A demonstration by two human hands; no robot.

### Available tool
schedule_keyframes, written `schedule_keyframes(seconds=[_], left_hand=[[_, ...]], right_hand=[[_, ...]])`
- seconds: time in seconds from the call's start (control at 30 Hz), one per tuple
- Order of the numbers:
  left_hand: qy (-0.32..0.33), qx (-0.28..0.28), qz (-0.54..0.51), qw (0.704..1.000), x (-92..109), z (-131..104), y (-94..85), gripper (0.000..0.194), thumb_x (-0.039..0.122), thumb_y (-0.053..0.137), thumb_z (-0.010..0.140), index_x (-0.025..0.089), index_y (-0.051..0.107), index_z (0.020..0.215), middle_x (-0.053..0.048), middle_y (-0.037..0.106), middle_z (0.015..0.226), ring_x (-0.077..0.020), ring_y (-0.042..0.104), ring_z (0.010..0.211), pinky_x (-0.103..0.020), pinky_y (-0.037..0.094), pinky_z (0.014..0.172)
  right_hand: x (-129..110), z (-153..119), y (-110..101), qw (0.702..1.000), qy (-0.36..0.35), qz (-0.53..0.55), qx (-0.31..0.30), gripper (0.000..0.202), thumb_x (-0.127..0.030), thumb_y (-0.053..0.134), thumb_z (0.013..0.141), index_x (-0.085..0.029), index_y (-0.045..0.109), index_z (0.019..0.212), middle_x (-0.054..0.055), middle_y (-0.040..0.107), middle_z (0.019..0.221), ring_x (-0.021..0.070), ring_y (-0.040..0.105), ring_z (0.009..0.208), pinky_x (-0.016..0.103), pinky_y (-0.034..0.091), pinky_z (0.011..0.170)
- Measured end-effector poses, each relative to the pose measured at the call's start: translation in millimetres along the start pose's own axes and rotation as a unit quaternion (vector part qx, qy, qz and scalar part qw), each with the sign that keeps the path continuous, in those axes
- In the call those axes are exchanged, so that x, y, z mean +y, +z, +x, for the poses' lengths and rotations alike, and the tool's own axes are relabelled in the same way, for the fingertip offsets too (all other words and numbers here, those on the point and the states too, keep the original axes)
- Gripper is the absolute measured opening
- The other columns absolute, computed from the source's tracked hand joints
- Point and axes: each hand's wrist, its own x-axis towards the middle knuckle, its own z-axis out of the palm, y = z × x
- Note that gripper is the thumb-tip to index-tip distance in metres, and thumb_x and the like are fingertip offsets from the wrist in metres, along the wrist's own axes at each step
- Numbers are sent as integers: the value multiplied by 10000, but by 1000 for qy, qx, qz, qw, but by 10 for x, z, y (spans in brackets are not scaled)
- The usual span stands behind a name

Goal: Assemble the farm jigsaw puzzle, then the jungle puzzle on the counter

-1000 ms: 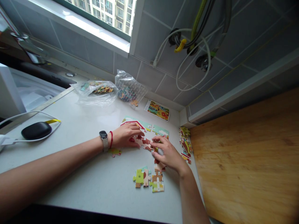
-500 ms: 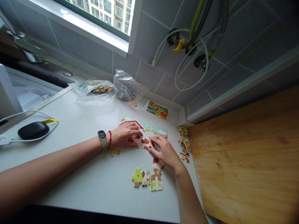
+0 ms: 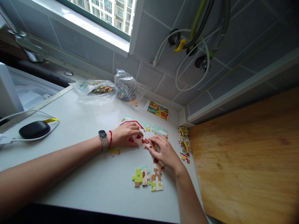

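Observation:
My left hand (image 3: 129, 134), with a watch and a red cord at its wrist, rests on a partly joined jigsaw puzzle (image 3: 157, 128). Its curled fingers and thumb grip the left end of pink, brown-spotted puzzle pieces (image 3: 145, 141). At the right end of these, my right hand (image 3: 161, 148) closes its thumb and fingers on a piece, largely hidden beneath them. Another spotted piece (image 3: 158, 165) shows below the right hand. Nearer me lie a green-and-pink joined pair (image 3: 139, 176) and a brown-and-green pair (image 3: 156, 181). One yellow-green piece (image 3: 114, 151) lies below the left wrist.
Two clear plastic bags of pieces (image 3: 98, 90) (image 3: 126, 91) stand by the wall, beside a picture card (image 3: 156, 109). Stacked pieces (image 3: 184, 144) line the wooden board (image 3: 243, 155) at right. A black oval device (image 3: 34, 129) with a white cable lies left.

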Motion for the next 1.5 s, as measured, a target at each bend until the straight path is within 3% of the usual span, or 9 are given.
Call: schedule_keyframes(seconds=[0.13, 0.27, 0.4, 0.47, 0.57, 0.87, 1.07, 1.27, 1.5], left_hand=[[4, 10, -13, 1000, -12, -3, 9, 317, 427, 817, 884, 229, 742, 1120, -81, 746, 1054, -257, 671, 1003, -397, 527, 946], [7, 7, -13, 1000, -18, 1, 3, 389, 516, 812, 883, 216, 742, 1120, -90, 744, 1047, -261, 667, 990, -393, 535, 912], [6, 5, -17, 1000, 1, 9, -7, 314, 483, 719, 973, 206, 738, 1119, -91, 747, 1029, -247, 671, 973, -384, 542, 897], [-3, 15, -21, 1000, 19, 13, -10, 236, 406, 633, 1038, 208, 740, 1110, -87, 751, 1017, -231, 678, 975, -380, 543, 920], [-16, 34, -28, 999, 44, 15, -18, 235, 358, 564, 1073, 203, 731, 1133, -95, 762, 1076, -222, 692, 1004, -388, 550, 954], [-31, 60, -25, 997, 57, 3, -37, 244, 292, 494, 1092, 189, 680, 1212, -84, 780, 1127, -212, 727, 1019, -385, 576, 934], [-22, 60, -31, 997, 82, 21, -60, 232, 274, 503, 1081, 188, 710, 1141, -91, 768, 1083, -202, 710, 975, -351, 573, 888], [-14, 58, -23, 998, 74, 17, -56, 227, 256, 494, 1082, 178, 701, 1131, -89, 770, 1073, -196, 709, 948, -342, 565, 863], [-12, 45, -17, 999, 77, 18, -56, 228, 247, 494, 1078, 182, 709, 1112, -87, 767, 1070, -202, 704, 957, -344, 558, 864]], right_hand=[[53, -17, -51, 1000, -2, 2, 4, 342, -226, 744, 938, -262, 710, 1276, 79, 706, 1233, 260, 621, 1215, 447, 489, 1085], [135, -122, -321, 998, 44, 18, 47, 193, -327, 684, 987, -237, 742, 1147, 85, 712, 1183, 255, 655, 1163, 407, 511, 1028], [132, -277, -530, 991, 116, 17, -63, 158, -321, 770, 911, -239, 728, 1040, 50, 717, 1077, 237, 679, 1020, 345, 528, 877], [80, -322, -515, 982, 142, -9, -126, 342, -248, 888, 771, -244, 704, 1059, 38, 700, 1085, 241, 667, 1006, 337, 518, 866], [-22, -325, -415, 972, 167, -72, -150, 427, -179, 948, 661, -243, 657, 967, 22, 670, 1052, 243, 641, 980, 327, 491, 834], [-118, -272, -369, 972, 167, -72, -150, 400, -147, 927, 683, -240, 588, 874, 0, 647, 965, 219, 616, 929, 283, 433, 753], [-96, -260, -340, 971, 181, -2, -156, 268, -99, 805, 753, -234, 604, 869, -34, 663, 835, 163, 597, 756, 253, 397, 646], [-55, -180, -313, 983, 138, 82, -91, 79, -178, 738, 862, -221, 672, 855, -23, 719, 835, 149, 632, 740, 255, 451, 691], [-3, -116, -217, 977, 192, 74, -57, 132, -261, 790, 864, -214, 668, 846, -33, 711, 793, 144, 644, 708, 251, 444, 662]])
